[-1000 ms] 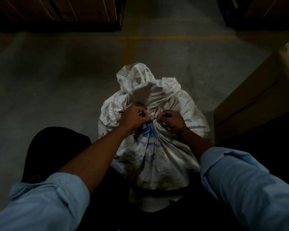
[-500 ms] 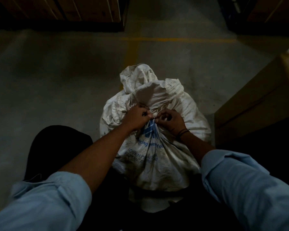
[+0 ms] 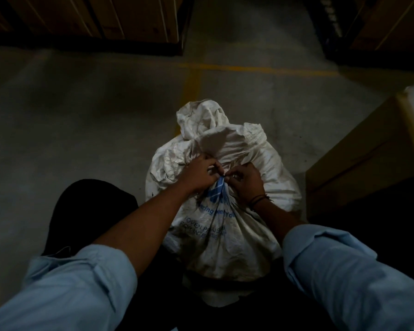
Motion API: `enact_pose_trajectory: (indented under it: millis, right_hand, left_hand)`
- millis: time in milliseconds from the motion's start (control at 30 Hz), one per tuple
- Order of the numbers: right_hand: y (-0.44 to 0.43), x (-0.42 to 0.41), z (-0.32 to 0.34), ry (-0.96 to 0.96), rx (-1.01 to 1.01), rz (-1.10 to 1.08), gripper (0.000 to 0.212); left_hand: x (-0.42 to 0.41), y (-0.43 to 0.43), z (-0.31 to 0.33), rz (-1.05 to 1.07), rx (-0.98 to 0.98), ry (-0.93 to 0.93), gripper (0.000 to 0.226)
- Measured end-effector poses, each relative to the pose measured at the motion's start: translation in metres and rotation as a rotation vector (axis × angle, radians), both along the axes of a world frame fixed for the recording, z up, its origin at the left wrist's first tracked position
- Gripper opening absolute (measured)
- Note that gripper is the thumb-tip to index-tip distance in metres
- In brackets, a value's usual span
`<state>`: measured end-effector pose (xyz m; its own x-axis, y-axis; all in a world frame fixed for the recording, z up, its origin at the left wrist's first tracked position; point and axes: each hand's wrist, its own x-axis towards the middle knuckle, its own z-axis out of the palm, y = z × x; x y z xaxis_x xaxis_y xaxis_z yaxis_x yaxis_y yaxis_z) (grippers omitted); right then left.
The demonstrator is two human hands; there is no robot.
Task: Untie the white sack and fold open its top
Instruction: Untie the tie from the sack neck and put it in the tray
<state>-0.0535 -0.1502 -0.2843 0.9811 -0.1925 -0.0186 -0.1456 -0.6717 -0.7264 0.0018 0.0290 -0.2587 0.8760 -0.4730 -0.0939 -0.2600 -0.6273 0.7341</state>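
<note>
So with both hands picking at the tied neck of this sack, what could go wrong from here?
1. The scene is dim and the left hand and right hand cover the knot, so the fingers may tug the wrong strand and tighten it.
2. The white sack stands bulging on the concrete floor; a hard pull at the neck could tip it, possibly toward the cardboard box.

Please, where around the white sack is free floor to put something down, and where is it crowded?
Bare concrete floor lies left of the white sack, and beyond it up to the yellow line. Crowded: the cardboard box close on its right, and both hands, left hand and right hand, at the knot.
</note>
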Motion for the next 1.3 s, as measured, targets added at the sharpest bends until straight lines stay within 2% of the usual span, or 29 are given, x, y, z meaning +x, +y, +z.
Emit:
enact_pose_trajectory:
  millis: [100, 267, 333, 433, 533, 600, 700, 800, 933, 1000, 1200, 1300]
  right_hand:
    - [0.006, -0.001, 0.01, 0.004, -0.049, -0.017, 0.014]
    - [0.008, -0.007, 0.017, -0.094, 0.024, -0.114, 0.03]
    - [0.007, -0.011, 0.019, -0.126, 0.043, -0.178, 0.026]
    - [0.006, -0.011, 0.025, -0.144, -0.065, -0.229, 0.017]
    - [0.01, -0.012, 0.03, -0.281, 0.107, -0.081, 0.01]
    - [0.014, -0.013, 0.036, -0.299, 0.237, -0.061, 0.013]
    - [0.021, -0.015, 0.041, -0.236, 0.308, -0.007, 0.011]
    - [0.025, -0.016, 0.04, -0.191, 0.373, -0.03, 0.005]
    - [0.025, -0.017, 0.055, -0.177, 0.52, -0.025, 0.02]
    - [0.022, -0.016, 0.069, -0.16, 0.607, -0.015, 0.017]
    - [0.005, -0.017, 0.095, -0.118, 0.64, -0.009, 0.012]
    - [-0.009, -0.02, 0.11, -0.105, 0.596, 0.0, 0.012]
  left_hand:
    - [-0.001, 0.001, 0.0, -0.024, 0.01, -0.033, 0.017]
    - [-0.002, -0.004, 0.003, 0.049, -0.033, -0.01, 0.014]
    - [0.0, -0.004, 0.007, 0.083, -0.071, 0.018, 0.016]
    - [0.001, -0.009, 0.02, 0.165, -0.116, 0.054, 0.015]
    - [0.002, -0.016, 0.034, 0.195, -0.178, 0.039, 0.016]
    - [0.003, -0.02, 0.045, 0.202, -0.283, 0.05, 0.019]
    - [0.003, -0.028, 0.063, 0.204, -0.446, 0.136, 0.019]
    - [0.005, -0.035, 0.075, 0.215, -0.516, 0.174, 0.022]
    - [0.015, -0.031, 0.08, 0.324, -0.592, 0.261, 0.018]
    - [0.017, -0.029, 0.083, 0.378, -0.643, 0.284, 0.015]
    - [0.032, -0.022, 0.098, 0.609, -0.752, 0.305, 0.009]
    - [0.042, -0.019, 0.105, 0.7, -0.879, 0.372, 0.007]
